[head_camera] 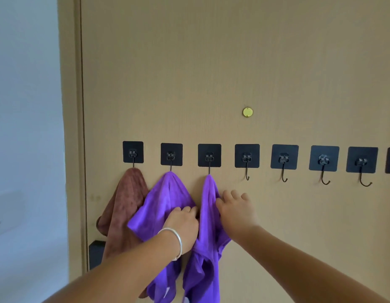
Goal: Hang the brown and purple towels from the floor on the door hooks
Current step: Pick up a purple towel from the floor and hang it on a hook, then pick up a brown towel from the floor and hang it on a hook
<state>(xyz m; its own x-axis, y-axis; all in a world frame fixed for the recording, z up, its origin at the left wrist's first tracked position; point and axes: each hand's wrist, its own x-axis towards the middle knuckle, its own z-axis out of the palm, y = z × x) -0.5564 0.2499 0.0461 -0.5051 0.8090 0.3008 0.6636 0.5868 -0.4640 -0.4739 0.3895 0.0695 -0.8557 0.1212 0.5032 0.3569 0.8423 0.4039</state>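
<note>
Three towels (208, 215) hang lengthwise down from hooks (209, 162).

Three towels (161, 206) hang on leftmost hooks (171, 154).

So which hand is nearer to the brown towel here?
Left. The left hand rests between the two purple towels, one hook over from the brown towel. The right hand touches the far edge of the third-hook purple towel, farther away.

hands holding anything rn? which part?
Both on the third-hook purple towel: left hand grips its left edge, right hand touches its right edge; grip there unclear.
</note>
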